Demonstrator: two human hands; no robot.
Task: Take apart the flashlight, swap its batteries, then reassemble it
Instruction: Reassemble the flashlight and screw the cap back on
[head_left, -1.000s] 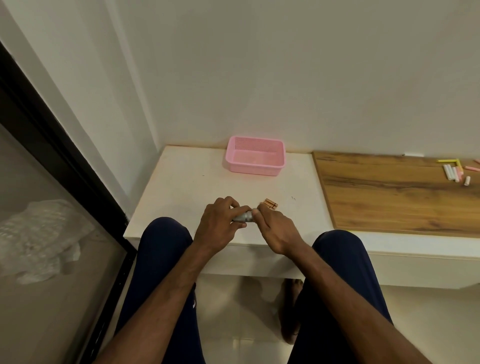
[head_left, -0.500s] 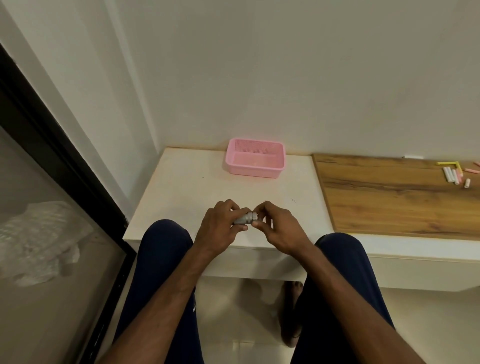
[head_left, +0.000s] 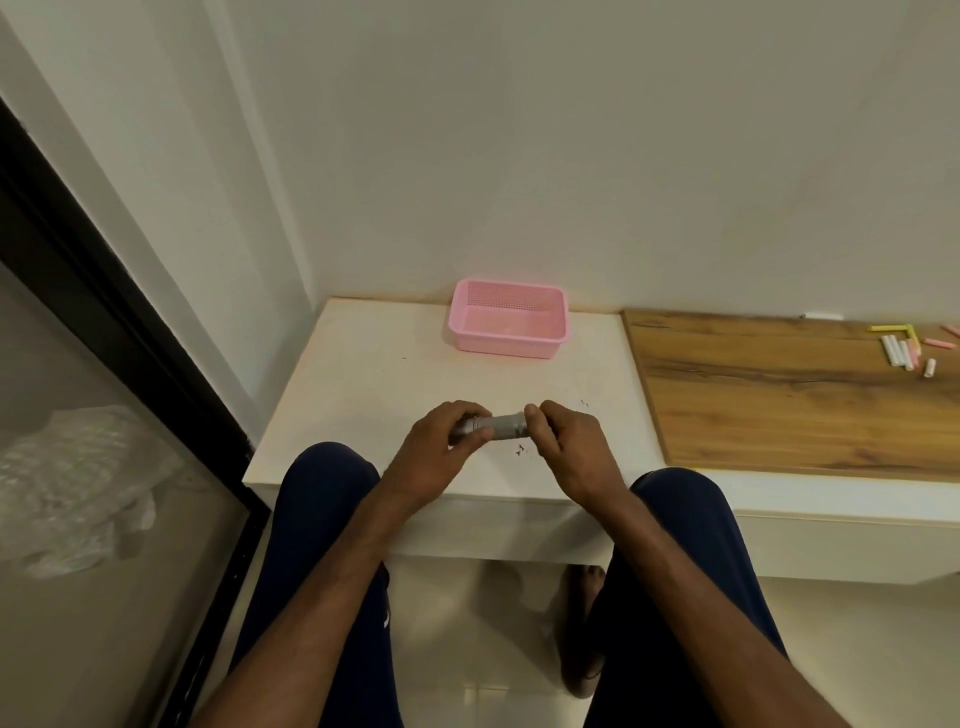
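A pale wall (head_left: 571, 156) fills the top of the view, and a glass pane in a black frame (head_left: 119, 312) runs down the left side, with crumpled clear plastic (head_left: 78, 483) behind it. A low white surface (head_left: 363, 395) sits in the corner. To its right lies a wooden board (head_left: 779, 405). The person's knees in dark blue trousers (head_left: 322, 499) meet the near edge of the surface.

A pink basket (head_left: 506, 347) stands at the back of the surface, close to the wall and well apart from the hands. The left hand (head_left: 441, 447) and the right hand (head_left: 569, 447) are held just above the front part of the surface, with the silver flashlight (head_left: 501, 425) lying level between them. The left fingers (head_left: 467, 410) are curled round its left end, and the right fingers (head_left: 537, 415) pinch its right end.

A few sticks of chalk (head_left: 904, 351), white, pink and yellow, lie at the far right of the board. Small dark specks (head_left: 521, 450) dot the surface just below the flashlight.
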